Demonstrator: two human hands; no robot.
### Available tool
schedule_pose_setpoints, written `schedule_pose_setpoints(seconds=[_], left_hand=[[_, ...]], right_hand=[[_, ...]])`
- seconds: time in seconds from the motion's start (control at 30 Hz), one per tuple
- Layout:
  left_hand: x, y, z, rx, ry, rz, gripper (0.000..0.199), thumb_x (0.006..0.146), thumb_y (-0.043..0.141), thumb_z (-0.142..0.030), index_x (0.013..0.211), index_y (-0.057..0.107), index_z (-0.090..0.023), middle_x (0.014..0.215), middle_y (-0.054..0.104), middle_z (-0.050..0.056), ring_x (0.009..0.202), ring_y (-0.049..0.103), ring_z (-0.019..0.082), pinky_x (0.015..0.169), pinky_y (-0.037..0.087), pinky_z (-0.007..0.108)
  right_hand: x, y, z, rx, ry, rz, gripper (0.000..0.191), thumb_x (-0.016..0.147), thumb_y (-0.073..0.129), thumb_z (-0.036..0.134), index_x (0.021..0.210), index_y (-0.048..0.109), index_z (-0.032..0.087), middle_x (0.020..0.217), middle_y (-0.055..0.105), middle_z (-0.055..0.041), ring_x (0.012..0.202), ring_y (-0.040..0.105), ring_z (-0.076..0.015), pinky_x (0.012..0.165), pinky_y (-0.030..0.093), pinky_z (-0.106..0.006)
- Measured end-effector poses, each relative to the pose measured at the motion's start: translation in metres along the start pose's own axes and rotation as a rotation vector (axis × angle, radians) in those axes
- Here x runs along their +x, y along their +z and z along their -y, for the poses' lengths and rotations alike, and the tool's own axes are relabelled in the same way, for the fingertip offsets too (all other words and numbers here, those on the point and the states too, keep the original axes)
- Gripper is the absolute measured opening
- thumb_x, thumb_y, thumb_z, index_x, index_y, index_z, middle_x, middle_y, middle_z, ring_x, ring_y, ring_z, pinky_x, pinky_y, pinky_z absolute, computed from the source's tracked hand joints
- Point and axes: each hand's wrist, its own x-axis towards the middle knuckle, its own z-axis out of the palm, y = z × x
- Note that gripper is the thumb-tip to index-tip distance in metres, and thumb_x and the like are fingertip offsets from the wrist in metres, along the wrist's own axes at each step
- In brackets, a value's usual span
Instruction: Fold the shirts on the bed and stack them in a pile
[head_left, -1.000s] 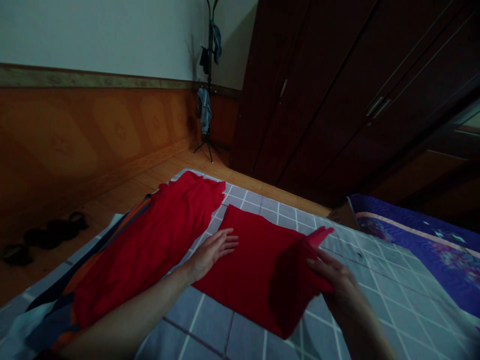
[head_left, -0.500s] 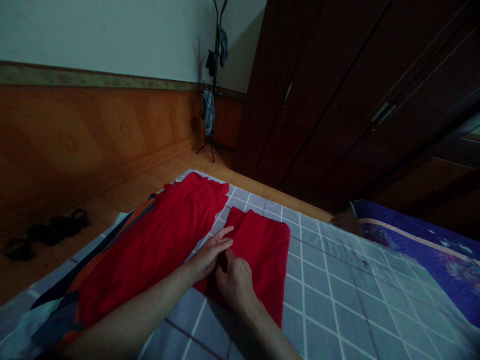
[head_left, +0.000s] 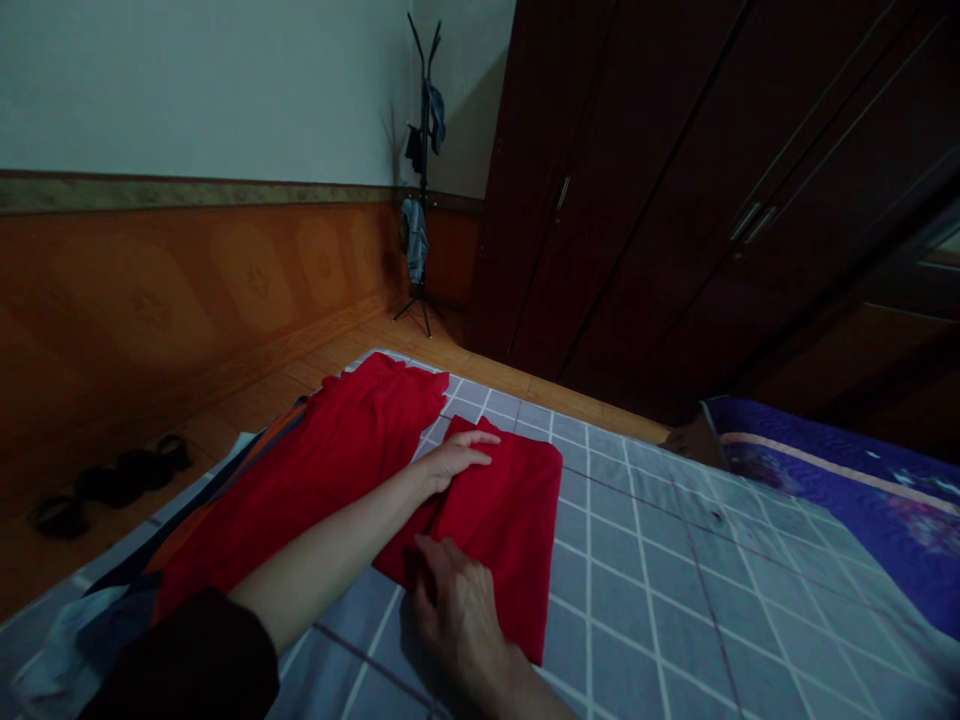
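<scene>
A folded red garment lies on the checked bedsheet in front of me, its left part forming a separate folded layer. My left hand rests on its upper left part, fingers stretched out over the fabric. Lower down, my right hand is at the garment's near left edge. Its fingers curl round the cloth there, though the fingertips are partly shaded. To the left, under my left forearm, a longer spread of red clothing lies on top of other garments with orange and dark blue edges.
The grey checked bedsheet extends right to a purple patterned cover. Black objects sit on the floor at left. A coat stand and a dark wardrobe stand beyond the bed.
My hands have moved apart: the left has slid up and right, flattening on the garment, while the right has come down to its near edge. The view has tilted slightly upward.
</scene>
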Motion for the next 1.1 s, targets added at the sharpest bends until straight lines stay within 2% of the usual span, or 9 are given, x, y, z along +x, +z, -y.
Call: schedule_pose_setpoints(seconds=[0.07, 0.2, 0.4, 0.67, 0.83, 1.0, 1.1], left_hand=[[0.009, -0.001, -0.004, 0.071, 0.04, -0.036, 0.051, 0.064, 0.06, -0.008, 0.113, 0.061, -0.017, 0.096, 0.069, 0.006, 0.085, 0.065, 0.021, 0.083, 0.048, 0.037], [0.01, -0.016, -0.008, 0.17, 0.152, -0.078, 0.056, 0.061, 0.055, -0.002, 0.113, 0.063, -0.02, 0.111, 0.066, 0.003, 0.097, 0.061, 0.019, 0.089, 0.044, 0.031], [0.008, -0.043, 0.001, 0.198, 0.192, -0.067, 0.055, 0.067, 0.054, -0.012, 0.123, 0.054, -0.014, 0.104, 0.068, 0.008, 0.085, 0.064, 0.019, 0.078, 0.049, 0.033], [0.021, -0.055, 0.015, 0.262, 0.252, -0.067, 0.052, 0.071, 0.058, -0.013, 0.123, 0.056, -0.016, 0.111, 0.066, 0.006, 0.098, 0.061, 0.02, 0.088, 0.046, 0.033], [0.02, -0.057, 0.016, 0.339, 0.302, -0.057, 0.049, 0.075, 0.055, -0.012, 0.124, 0.056, -0.017, 0.119, 0.063, 0.007, 0.103, 0.06, 0.02, 0.092, 0.045, 0.033], [0.021, -0.056, 0.014, 0.479, 0.349, -0.084, 0.05, 0.075, 0.052, -0.009, 0.124, 0.056, -0.014, 0.123, 0.061, 0.009, 0.11, 0.058, 0.021, 0.098, 0.041, 0.032], [0.021, -0.054, 0.014, 0.575, 0.384, -0.121, 0.051, 0.073, 0.051, -0.007, 0.124, 0.056, -0.013, 0.127, 0.059, 0.01, 0.117, 0.054, 0.021, 0.103, 0.036, 0.032]], right_hand=[[0.0, 0.003, -0.001, -0.016, -0.054, -0.044, 0.047, 0.073, 0.046, 0.01, 0.118, 0.056, 0.017, 0.089, 0.064, -0.0074, 0.071, 0.062, -0.0203, 0.059, 0.043, -0.027], [0.005, 0.006, 0.001, -0.001, -0.131, -0.098, 0.042, 0.075, 0.045, 0.011, 0.115, 0.056, 0.017, 0.086, 0.062, -0.0062, 0.071, 0.059, -0.0191, 0.058, 0.042, -0.026], [0.013, 0.01, 0.009, 0.006, -0.15, -0.052, 0.038, 0.078, 0.045, 0.009, 0.112, 0.055, 0.021, 0.087, 0.06, -0.0047, 0.073, 0.057, -0.0182, 0.062, 0.044, -0.027], [0.01, 0.015, 0.007, -0.009, -0.237, 0.014, 0.047, 0.081, 0.046, 0.009, 0.127, 0.047, 0.019, 0.095, 0.06, -0.0068, 0.082, 0.055, -0.0203, 0.069, 0.046, -0.03], [0.006, 0.007, 0.014, -0.03, -0.26, 0.093, 0.044, 0.08, 0.049, 0.008, 0.122, 0.05, 0.021, 0.095, 0.06, -0.0055, 0.085, 0.054, -0.0207, 0.074, 0.045, -0.032], [0.01, -0.012, 0.018, -0.06, -0.13, 0.12, 0.021, 0.08, 0.049, 0.009, 0.095, 0.06, 0.019, 0.082, 0.062, -0.0037, 0.073, 0.056, -0.0177, 0.063, 0.04, -0.026], [0.015, -0.028, 0.015, -0.079, -0.107, 0.16, 0.016, 0.084, 0.048, 0.014, 0.092, 0.06, 0.021, 0.08, 0.064, -0.0014, 0.071, 0.059, -0.0159, 0.06, 0.037, -0.024]])
